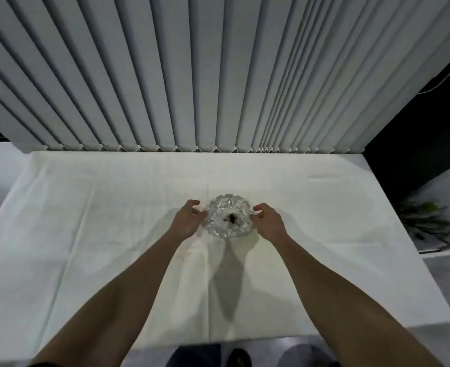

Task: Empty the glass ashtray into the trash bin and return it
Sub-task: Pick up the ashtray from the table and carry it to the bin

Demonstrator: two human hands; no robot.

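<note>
Your hands flank the ashtray (229,216).
Left hand (188,218) and right hand (268,221) are spread, fingers curled, gripping nothing (ash inside).

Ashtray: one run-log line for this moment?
ashtray: on table, ash inside | left hand: open beside | right hand: open beside | bin: unseen

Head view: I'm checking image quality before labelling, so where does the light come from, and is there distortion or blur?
Head view: the glass ashtray casts a long shadow toward the camera, so light likely comes from the far side; wide-angle bending fans the vertical blinds outward; the left hand and right hand look slightly soft, the white tablecloth bright but not blown out.
</note>
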